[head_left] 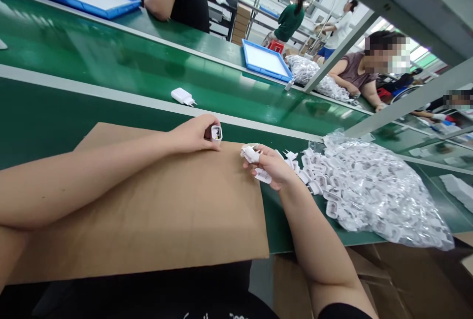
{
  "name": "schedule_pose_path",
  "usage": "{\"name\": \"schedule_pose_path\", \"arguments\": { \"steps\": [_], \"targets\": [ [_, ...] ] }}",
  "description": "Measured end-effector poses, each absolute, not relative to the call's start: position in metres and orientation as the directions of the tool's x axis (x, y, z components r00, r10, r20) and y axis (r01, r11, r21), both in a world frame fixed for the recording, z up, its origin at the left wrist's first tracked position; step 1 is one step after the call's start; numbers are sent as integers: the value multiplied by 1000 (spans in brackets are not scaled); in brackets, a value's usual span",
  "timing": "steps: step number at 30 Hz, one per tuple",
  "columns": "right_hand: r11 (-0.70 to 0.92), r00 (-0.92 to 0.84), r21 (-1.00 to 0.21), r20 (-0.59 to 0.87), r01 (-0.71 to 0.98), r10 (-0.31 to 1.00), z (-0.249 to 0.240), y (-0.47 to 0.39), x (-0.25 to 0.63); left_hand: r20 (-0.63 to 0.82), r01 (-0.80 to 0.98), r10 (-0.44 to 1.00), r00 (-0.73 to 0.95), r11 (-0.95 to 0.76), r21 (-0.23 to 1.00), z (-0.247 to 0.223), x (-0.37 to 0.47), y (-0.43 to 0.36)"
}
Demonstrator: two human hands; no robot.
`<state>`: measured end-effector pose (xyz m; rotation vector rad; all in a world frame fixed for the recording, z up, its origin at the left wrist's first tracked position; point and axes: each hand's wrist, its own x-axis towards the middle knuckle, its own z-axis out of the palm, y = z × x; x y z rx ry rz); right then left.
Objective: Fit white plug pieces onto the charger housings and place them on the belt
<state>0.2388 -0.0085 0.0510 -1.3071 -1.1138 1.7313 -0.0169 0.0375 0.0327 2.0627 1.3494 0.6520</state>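
My left hand (199, 134) is closed round a white charger housing (216, 133), its open end turned toward me with some parts visible inside. To the right, my right hand (268, 164) grips several white plug caps (251, 154), fingers curled about them. Both hands are over a brown cardboard sheet (177, 206) on the green bench. Beyond my left hand a white charger (184, 96) with two pins lies on the green belt. Close by my right hand, loose white plug caps (314, 171) spill from a clear plastic bag (391, 196) full of them.
A blue-rimmed tray (266, 61) lies across the belt, and another blue tray (114, 3) with white chargers is at upper left. A slanted metal post (342, 50) rises at right. Co-workers sit across the line. Cardboard boxes (417, 279) are below the bench at lower right.
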Motion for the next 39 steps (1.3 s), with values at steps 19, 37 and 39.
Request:
{"name": "schedule_pose_path", "arguments": {
  "steps": [19, 37, 39],
  "targets": [
    [268, -87, -871, 255, 411, 963, 30, -20, 223, 176, 363, 887, 428, -347, 865, 6, 21, -10],
    [466, -248, -695, 397, 547, 883, 23, -21, 221, 247, 412, 862, 442, -440, 798, 1, 19, -10],
    [439, -206, -725, 392, 531, 897, 23, -22, 220, 207, 442, 880, 427, -402, 802, 0, 20, -9]
  ]
}}
